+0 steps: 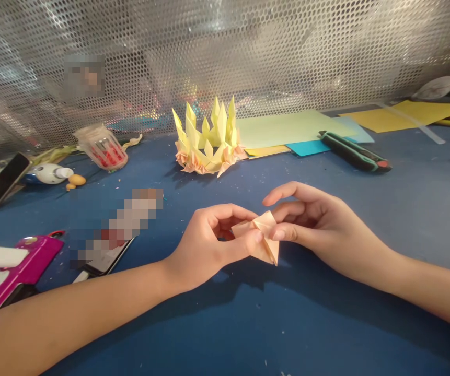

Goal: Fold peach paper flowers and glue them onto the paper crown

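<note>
Two-handed pinch on small folded peach paper piece (267, 251), just over blue tabletop (248, 324), near centre: left hand (205, 245) and right hand (319, 224) both grasping it. Likely light, flimsy, easily creased; best held at folded edges.

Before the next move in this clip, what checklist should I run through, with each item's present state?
1. Pinch by the left hand on the peach folded paper piece: ok.
2. Hold by the right hand on the same piece: ok.
3. Piece lifted off the blue table: cannot tell.
4. The utility knife lies apart from both hands: ok.
5. Knife blade retracted: cannot tell.
6. The yellow origami crown stands apart from the hands: ok.
</note>
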A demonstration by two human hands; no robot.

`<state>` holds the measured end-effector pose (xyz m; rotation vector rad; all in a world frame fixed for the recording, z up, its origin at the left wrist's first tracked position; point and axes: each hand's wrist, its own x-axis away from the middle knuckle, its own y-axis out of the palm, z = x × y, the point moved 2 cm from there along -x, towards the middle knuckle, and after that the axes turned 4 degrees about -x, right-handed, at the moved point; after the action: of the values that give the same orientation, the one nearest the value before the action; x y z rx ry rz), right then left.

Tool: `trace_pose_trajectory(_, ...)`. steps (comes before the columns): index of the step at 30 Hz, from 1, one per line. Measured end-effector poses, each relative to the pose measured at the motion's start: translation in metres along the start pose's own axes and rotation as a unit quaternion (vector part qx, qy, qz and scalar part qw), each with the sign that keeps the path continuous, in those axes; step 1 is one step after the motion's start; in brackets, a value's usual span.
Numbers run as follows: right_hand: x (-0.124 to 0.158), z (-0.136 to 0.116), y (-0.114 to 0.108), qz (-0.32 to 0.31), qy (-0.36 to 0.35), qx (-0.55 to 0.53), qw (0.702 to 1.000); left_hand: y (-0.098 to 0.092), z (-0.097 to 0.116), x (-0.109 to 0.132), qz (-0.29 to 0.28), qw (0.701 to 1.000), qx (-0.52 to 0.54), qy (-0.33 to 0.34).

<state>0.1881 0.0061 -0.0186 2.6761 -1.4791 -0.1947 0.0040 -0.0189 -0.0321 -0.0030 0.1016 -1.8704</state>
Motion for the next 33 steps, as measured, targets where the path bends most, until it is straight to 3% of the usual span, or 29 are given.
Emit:
trace_pose_trajectory(25,0.002,0.0008,-0.0006,-0.008,-0.002,-0.005,1.0,0.004,0.0089,0.0007,-0.04,0.999,-0.031,-0.015)
trace_pose_trajectory(33,0.0009,0.0,-0.0018,-0.007,0.005,-0.01,1.0,0.005,0.0089,-0.0004,-0.054,0.998,0.002,-0.025)
